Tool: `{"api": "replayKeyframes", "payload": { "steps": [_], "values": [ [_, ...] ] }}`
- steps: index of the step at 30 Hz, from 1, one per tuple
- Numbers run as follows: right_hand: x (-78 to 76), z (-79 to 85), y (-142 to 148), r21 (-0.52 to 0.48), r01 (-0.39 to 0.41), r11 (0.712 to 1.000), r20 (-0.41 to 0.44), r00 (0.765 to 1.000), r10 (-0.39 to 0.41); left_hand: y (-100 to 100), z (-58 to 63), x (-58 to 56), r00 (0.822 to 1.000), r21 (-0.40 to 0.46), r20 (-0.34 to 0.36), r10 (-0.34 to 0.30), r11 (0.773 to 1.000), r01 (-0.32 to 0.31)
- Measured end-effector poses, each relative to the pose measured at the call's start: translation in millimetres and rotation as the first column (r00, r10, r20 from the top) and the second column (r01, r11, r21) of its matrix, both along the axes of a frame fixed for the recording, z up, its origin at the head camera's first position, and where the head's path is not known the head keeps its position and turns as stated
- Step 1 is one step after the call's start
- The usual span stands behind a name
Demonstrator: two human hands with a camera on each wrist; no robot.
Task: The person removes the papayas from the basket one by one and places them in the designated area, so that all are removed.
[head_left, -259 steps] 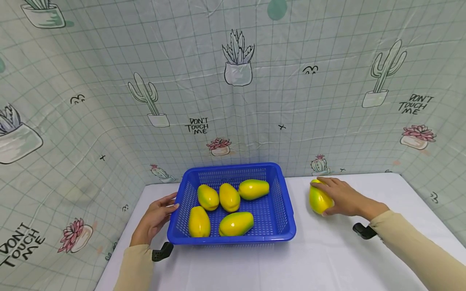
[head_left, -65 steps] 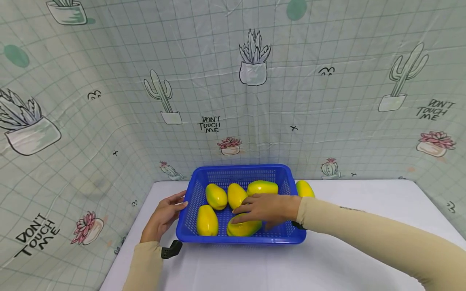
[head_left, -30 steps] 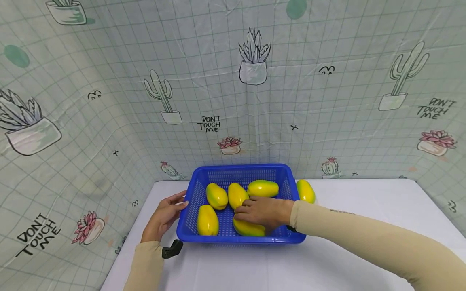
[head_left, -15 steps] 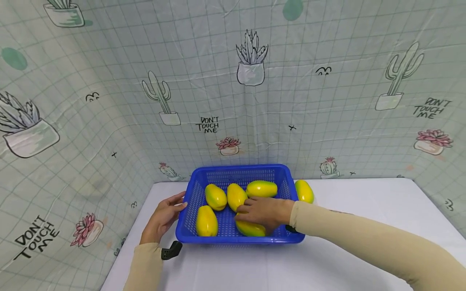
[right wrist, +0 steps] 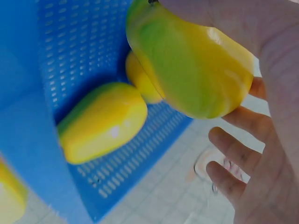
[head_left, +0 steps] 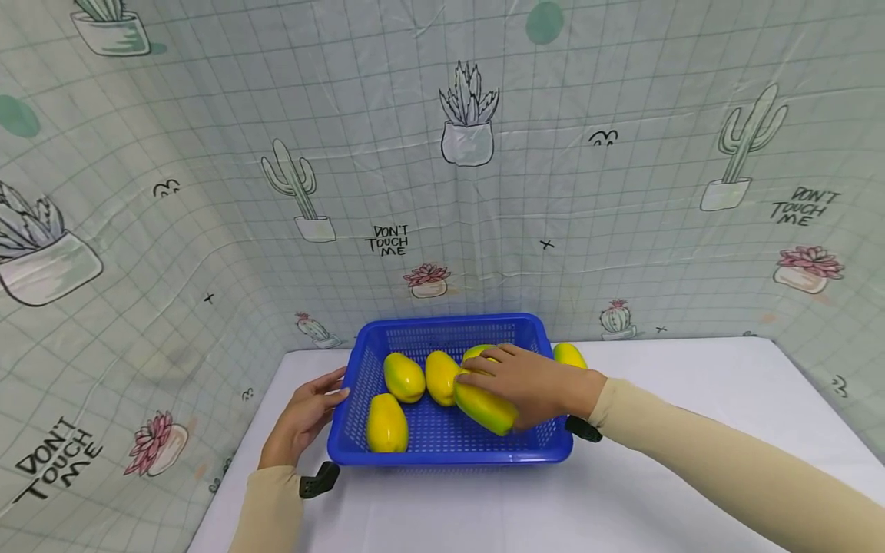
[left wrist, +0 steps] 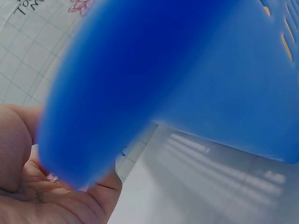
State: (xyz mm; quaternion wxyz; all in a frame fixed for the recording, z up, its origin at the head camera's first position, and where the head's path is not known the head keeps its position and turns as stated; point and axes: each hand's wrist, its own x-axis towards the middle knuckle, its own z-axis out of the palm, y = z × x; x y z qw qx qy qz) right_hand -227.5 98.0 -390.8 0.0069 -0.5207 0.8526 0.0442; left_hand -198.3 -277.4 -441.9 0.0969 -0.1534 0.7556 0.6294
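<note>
My right hand (head_left: 535, 380) grips a yellow-green papaya (head_left: 487, 405), raised inside the blue basket (head_left: 449, 458). In the right wrist view this papaya (right wrist: 191, 65) lies against the palm side, its stem end toward the top. Behind my fingers a papaya (head_left: 477, 351) at the basket's back right is partly hidden. Two more, a middle papaya (head_left: 441, 376) and a left papaya (head_left: 404, 378), lie along the back, and a front-left papaya (head_left: 387, 424) stands nearer. My left hand (head_left: 304, 415) holds the basket's left rim, thumb at the edge; the rim (left wrist: 135, 60) covers some fingers in its wrist view.
Beside the basket's right wall a papaya (head_left: 570, 355) rests on the white-covered table (head_left: 664, 399), partly hidden by my right forearm. A patterned cloth wall (head_left: 518, 192) rises close behind the basket and also encloses the left and right sides.
The right hand earlier held a papaya on the table, which now sits closer by the basket. It then reached in, took the front papaya and lifted it. The left hand stays at the rim.
</note>
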Motion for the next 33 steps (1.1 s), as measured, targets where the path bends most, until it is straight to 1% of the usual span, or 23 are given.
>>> {"api": "replayKeyframes", "payload": {
  "steps": [3, 6, 11, 13, 18, 21, 26, 29, 33],
  "values": [
    [0.9, 4.1, 12, -0.099, 0.001, 0.995, -0.016, 1.000, -0.002, -1, -0.4, 1.0, 1.000, 0.006, -0.001, -0.007, 1.000, 0.007],
    [3.0, 7.5, 24, -0.183, 0.006, 0.983, -0.028, 1.000, -0.012, -2, -0.8, 1.7, 1.000, 0.012, -0.004, -0.012, 1.000, 0.012],
    [5.5, 9.5, 46, -0.272, 0.048, 0.961, -0.034, 0.998, -0.059, -3, -0.7, 2.4, 1.000, 0.018, -0.001, -0.012, 1.000, 0.012],
    [5.7, 9.9, 56, -0.306, 0.070, 0.949, -0.043, 0.995, -0.087, -3, -0.3, 2.0, 1.000, 0.021, -0.003, -0.012, 1.000, 0.012],
    [6.1, 12.1, 82, -0.401, 0.125, 0.908, -0.031, 0.988, -0.150, -2, 0.2, 0.2, 1.000, 0.017, 0.004, -0.010, 1.000, 0.010],
    [6.7, 12.4, 98, -0.426, 0.152, 0.892, -0.026, 0.983, -0.179, -2, 0.1, -0.4, 1.000, 0.011, 0.012, -0.010, 1.000, 0.010],
    [7.8, 10.0, 124, -0.444, 0.196, 0.874, -0.035, 0.971, -0.236, -1, -0.1, -0.9, 1.000, 0.007, 0.012, -0.016, 1.000, 0.016],
    [7.2, 6.8, 138, -0.457, 0.219, 0.862, -0.037, 0.964, -0.264, -1, -0.1, -0.8, 1.000, 0.007, 0.013, -0.014, 1.000, 0.014],
    [4.5, -0.8, 156, -0.484, 0.228, 0.845, -0.047, 0.957, -0.285, -1, -0.2, -1.1, 1.000, 0.013, 0.014, -0.012, 1.000, 0.012]
  ]
}}
